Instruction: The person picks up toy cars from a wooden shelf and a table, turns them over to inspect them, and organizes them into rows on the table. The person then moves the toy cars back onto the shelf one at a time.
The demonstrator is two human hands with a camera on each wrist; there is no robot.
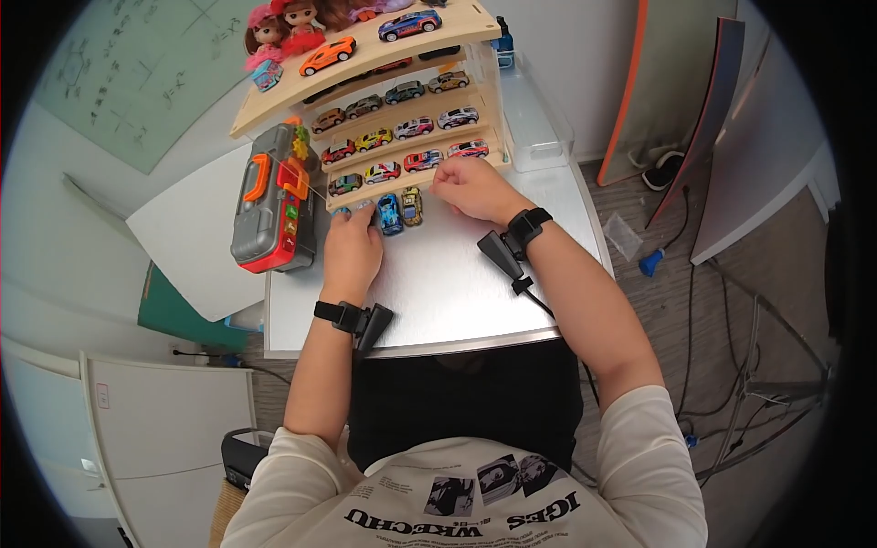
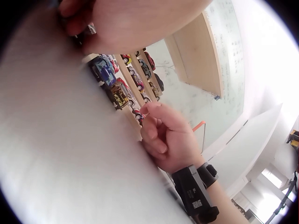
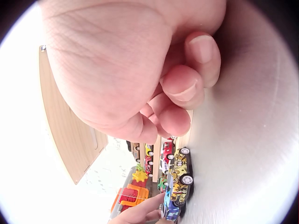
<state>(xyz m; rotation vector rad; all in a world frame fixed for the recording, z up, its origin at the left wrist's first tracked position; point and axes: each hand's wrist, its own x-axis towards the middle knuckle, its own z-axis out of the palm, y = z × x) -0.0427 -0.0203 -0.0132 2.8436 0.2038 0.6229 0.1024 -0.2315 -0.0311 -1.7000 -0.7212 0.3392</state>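
Note:
My left hand (image 1: 354, 251) is low at the front of the wooden rack, its fingers around a small toy car that they mostly cover. To its right a blue toy car (image 1: 390, 214) and a yellow-and-black toy car (image 1: 412, 207) stand side by side on the table. The right wrist view shows the yellow car's patterned side (image 3: 181, 179) and the blue car (image 3: 172, 207) beside the left fingers. My right hand (image 1: 480, 190) hovers by the rack's right front corner, fingers loosely curled with nothing in them (image 2: 170, 137).
The wooden rack (image 1: 365, 192) carries rows of toy cars; dolls, an orange car (image 1: 328, 57) and a blue car (image 1: 410, 26) sit on top. A grey-and-orange toolbox (image 1: 274, 201) stands left, a clear plastic bin (image 1: 539, 137) right. The silver table (image 1: 475, 292) ends near my body.

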